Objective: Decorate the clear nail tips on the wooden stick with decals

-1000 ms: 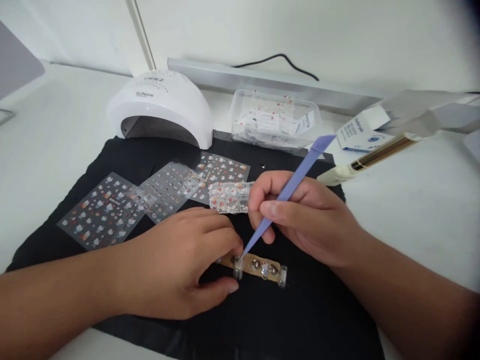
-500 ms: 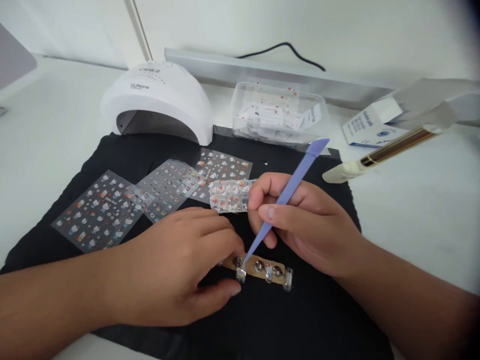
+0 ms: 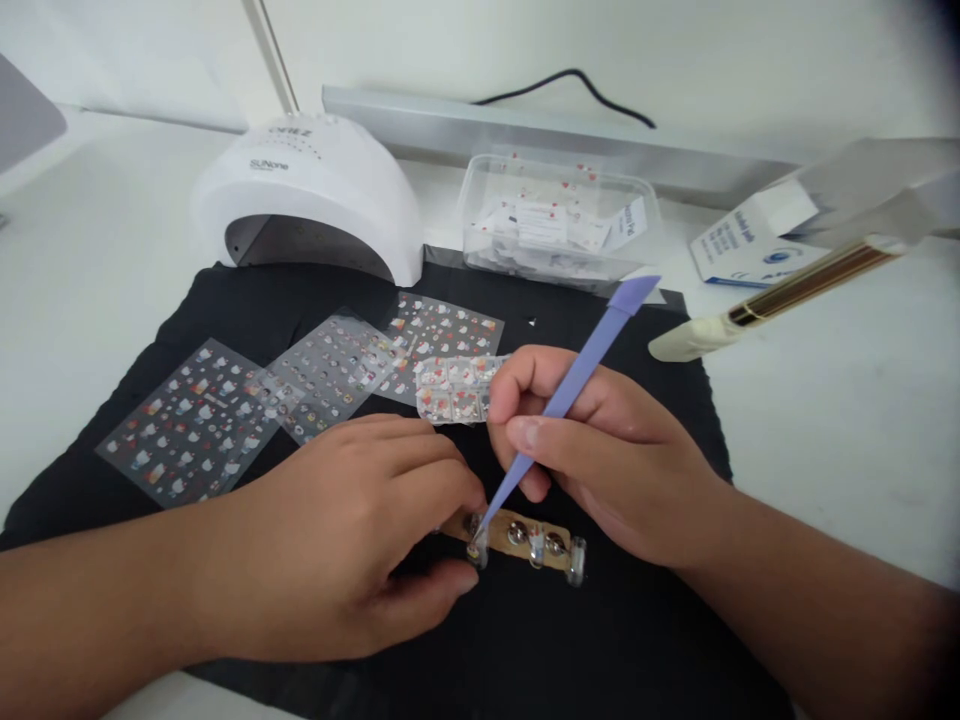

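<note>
My right hand (image 3: 592,450) pinches a slim purple nail tool (image 3: 581,370) like a pen, its wide slanted end up. The tool's narrow tip touches a small clear nail tip (image 3: 477,552) with a tiny coloured picture on it. That nail tip sits across a tan strip (image 3: 499,530) with round metal studs. More nail tips stand on the strip to the right. My left hand (image 3: 360,540) closes round the strip's left part, index finger above and thumb beside the decorated nail tip. The strip's left end is mostly hidden by the fingers.
Clear sticker sheets (image 3: 195,420) overlap on the black cloth (image 3: 600,620). A small compartment case (image 3: 454,390) lies behind my hands. Farther back are a white nail lamp (image 3: 315,190), a plastic tub (image 3: 555,260) of packets and a carton (image 3: 750,240). A gold-banded brush (image 3: 810,285) juts in from the right.
The purple tool's tip has shifted slightly left and down on the nail tip, and my right hand moved slightly left with it. My left hand keeps its place.
</note>
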`<state>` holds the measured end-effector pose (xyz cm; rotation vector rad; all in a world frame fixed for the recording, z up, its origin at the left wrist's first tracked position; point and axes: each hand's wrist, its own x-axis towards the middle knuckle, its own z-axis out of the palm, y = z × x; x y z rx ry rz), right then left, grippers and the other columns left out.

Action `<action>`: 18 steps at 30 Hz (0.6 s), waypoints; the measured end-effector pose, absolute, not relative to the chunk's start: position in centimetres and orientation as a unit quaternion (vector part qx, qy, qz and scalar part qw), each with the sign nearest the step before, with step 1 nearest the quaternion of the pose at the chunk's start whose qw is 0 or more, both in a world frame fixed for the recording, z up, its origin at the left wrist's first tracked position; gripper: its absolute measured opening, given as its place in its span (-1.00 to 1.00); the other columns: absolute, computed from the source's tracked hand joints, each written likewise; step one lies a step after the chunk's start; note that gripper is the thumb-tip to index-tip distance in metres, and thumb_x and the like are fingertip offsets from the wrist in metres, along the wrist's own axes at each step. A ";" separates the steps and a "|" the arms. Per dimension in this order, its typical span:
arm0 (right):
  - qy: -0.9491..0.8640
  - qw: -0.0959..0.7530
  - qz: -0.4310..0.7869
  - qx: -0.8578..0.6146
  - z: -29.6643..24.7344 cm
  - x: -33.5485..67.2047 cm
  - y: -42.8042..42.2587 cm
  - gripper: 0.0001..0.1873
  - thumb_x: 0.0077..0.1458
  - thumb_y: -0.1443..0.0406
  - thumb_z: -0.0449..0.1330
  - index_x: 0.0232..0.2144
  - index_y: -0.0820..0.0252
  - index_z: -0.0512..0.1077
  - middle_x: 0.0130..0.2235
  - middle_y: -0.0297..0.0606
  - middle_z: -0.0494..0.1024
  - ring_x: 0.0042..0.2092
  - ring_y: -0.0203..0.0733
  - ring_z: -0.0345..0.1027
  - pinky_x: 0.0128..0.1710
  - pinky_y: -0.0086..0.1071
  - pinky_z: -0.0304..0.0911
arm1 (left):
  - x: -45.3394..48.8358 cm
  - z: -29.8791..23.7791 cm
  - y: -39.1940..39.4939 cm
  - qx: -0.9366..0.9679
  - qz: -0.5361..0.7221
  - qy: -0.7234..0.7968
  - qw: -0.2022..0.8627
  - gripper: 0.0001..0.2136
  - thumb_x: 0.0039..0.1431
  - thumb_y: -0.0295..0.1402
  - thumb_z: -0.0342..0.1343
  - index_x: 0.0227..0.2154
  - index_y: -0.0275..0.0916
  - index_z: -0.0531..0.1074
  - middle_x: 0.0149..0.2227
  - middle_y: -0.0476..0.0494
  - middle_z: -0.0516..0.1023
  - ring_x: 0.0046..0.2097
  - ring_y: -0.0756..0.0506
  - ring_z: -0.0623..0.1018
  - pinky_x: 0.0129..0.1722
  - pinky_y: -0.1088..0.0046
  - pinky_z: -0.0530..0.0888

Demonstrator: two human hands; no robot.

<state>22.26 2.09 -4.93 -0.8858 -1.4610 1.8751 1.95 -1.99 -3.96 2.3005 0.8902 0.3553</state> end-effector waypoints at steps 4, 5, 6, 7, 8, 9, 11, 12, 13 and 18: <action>-0.550 0.299 0.708 -0.328 -4.9 22.2 2.2 -0.96 0.06 0.40 0.12 -0.40 0.19 0.34 -0.52 -0.49 0.34 -0.56 -0.48 0.21 -0.58 -0.58 0.15 | 2.0 -3.9 -1.9 0.873 0.134 0.341 0.321 -0.91 0.16 -0.44 0.18 -0.26 -0.24 0.43 -0.27 0.00 0.53 -0.23 -0.04 0.48 -0.15 0.38 0.37; -0.549 0.298 0.709 -0.328 -4.9 22.2 2.2 -0.96 0.06 0.40 0.12 -0.40 0.19 0.34 -0.53 -0.49 0.34 -0.56 -0.48 0.21 -0.58 -0.58 0.15 | 2.0 -3.9 -1.9 0.873 0.133 0.342 0.321 -0.91 0.16 -0.44 0.18 -0.27 -0.24 0.42 -0.28 0.00 0.53 -0.23 -0.04 0.48 -0.15 0.38 0.37; -0.547 0.297 0.711 -0.328 -4.9 22.2 2.2 -0.96 0.06 0.40 0.12 -0.40 0.19 0.34 -0.53 -0.49 0.33 -0.56 -0.48 0.21 -0.58 -0.57 0.15 | 2.0 -3.9 -1.9 0.873 0.133 0.343 0.321 -0.92 0.16 -0.44 0.17 -0.27 -0.24 0.42 -0.28 0.00 0.53 -0.23 -0.04 0.48 -0.15 0.38 0.37; -0.544 0.298 0.713 -0.327 -4.9 22.1 2.2 -0.97 0.06 0.40 0.12 -0.40 0.19 0.34 -0.54 -0.50 0.33 -0.57 -0.48 0.20 -0.58 -0.57 0.15 | 2.1 -3.9 -2.0 0.873 0.132 0.343 0.321 -0.92 0.16 -0.44 0.17 -0.28 -0.24 0.42 -0.29 0.00 0.53 -0.23 -0.04 0.48 -0.15 0.38 0.37; -0.540 0.299 0.716 -0.326 -4.8 22.1 2.2 -0.97 0.07 0.39 0.11 -0.39 0.19 0.34 -0.55 -0.50 0.33 -0.57 -0.47 0.20 -0.58 -0.57 0.14 | 2.1 -3.9 -2.0 0.873 0.132 0.343 0.320 -0.92 0.16 -0.44 0.17 -0.28 -0.24 0.42 -0.29 0.00 0.52 -0.24 -0.04 0.48 -0.15 0.38 0.37; -0.538 0.299 0.718 -0.325 -4.8 22.1 2.1 -0.97 0.07 0.39 0.11 -0.39 0.19 0.33 -0.56 -0.50 0.32 -0.57 -0.47 0.19 -0.58 -0.57 0.13 | 2.1 -3.9 -2.0 0.873 0.133 0.344 0.318 -0.92 0.16 -0.45 0.16 -0.28 -0.24 0.42 -0.29 0.00 0.53 -0.24 -0.03 0.48 -0.15 0.38 0.37; -0.534 0.300 0.721 -0.324 -4.9 22.1 2.2 -0.98 0.08 0.38 0.11 -0.39 0.18 0.32 -0.58 -0.51 0.32 -0.58 -0.46 0.18 -0.59 -0.56 0.12 | 2.1 -3.9 -2.0 0.874 0.134 0.341 0.319 -0.92 0.17 -0.45 0.16 -0.26 -0.24 0.42 -0.28 0.00 0.53 -0.24 -0.03 0.48 -0.15 0.38 0.38; -0.534 0.299 0.721 -0.324 -4.9 22.1 2.2 -0.98 0.09 0.38 0.11 -0.39 0.18 0.32 -0.58 -0.51 0.32 -0.58 -0.46 0.17 -0.59 -0.56 0.12 | 2.1 -3.9 -2.0 0.874 0.134 0.341 0.319 -0.91 0.17 -0.45 0.16 -0.26 -0.24 0.42 -0.28 -0.01 0.53 -0.23 -0.04 0.48 -0.15 0.38 0.38; -0.535 0.299 0.720 -0.324 -4.9 22.1 2.2 -0.98 0.08 0.38 0.11 -0.39 0.18 0.32 -0.58 -0.51 0.32 -0.58 -0.46 0.17 -0.59 -0.56 0.11 | 2.1 -3.9 -2.0 0.874 0.134 0.340 0.320 -0.91 0.17 -0.44 0.16 -0.25 -0.24 0.42 -0.27 -0.01 0.54 -0.23 -0.04 0.48 -0.15 0.38 0.38; -0.547 0.294 0.709 -0.335 -4.8 22.2 2.1 -0.97 0.08 0.38 0.12 -0.40 0.19 0.34 -0.55 -0.48 0.33 -0.57 -0.45 0.19 -0.59 -0.54 0.14 | 2.0 -3.8 -2.0 0.875 0.131 0.339 0.321 -0.93 0.17 -0.43 0.15 -0.28 -0.23 0.41 -0.28 -0.03 0.53 -0.23 -0.06 0.48 -0.15 0.36 0.38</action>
